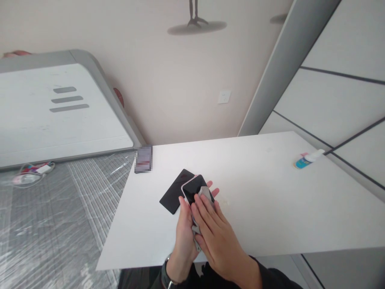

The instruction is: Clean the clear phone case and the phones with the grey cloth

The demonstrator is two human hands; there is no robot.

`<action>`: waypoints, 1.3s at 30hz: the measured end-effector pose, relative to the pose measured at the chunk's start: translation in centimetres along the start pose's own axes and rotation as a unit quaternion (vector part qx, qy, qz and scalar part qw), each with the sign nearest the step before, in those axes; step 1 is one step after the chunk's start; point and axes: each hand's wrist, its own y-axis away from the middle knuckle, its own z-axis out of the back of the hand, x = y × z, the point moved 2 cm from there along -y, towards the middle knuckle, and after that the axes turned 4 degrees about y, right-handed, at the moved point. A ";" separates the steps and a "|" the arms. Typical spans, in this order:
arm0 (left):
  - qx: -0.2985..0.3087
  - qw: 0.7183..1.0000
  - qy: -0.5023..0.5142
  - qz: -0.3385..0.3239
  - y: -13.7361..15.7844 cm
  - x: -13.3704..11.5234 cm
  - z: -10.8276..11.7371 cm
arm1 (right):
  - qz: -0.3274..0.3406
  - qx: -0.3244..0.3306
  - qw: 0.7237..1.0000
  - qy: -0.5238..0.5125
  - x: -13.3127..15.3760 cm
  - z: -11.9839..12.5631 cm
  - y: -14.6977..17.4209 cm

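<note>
My left hand (184, 230) grips a smartphone (192, 188) with a dark screen and pale rim, its fingertips showing past the far edge. Over the screen lies my right hand (218, 233), fingers together, pressing a grey cloth (204, 192) against the glass. Part of the cloth hangs out below, between the two hands. Just behind the phone, a flat black tablet-like slab (174, 194) rests on the white table, partly covered by the phone in this view.
On the white table (270, 204), a spray bottle (306, 159) with a blue label stands or leans at the far right. A blurred dark item (143, 159) lies at the back left corner. A white-and-grey panel (60, 116) stands left; cables (33, 174) lie on plastic-covered flooring.
</note>
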 end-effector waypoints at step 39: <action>0.013 0.993 0.045 0.108 0.9 0.0 -0.9 | -0.054 0.019 0.997 0.050 -0.9 3.0 0.4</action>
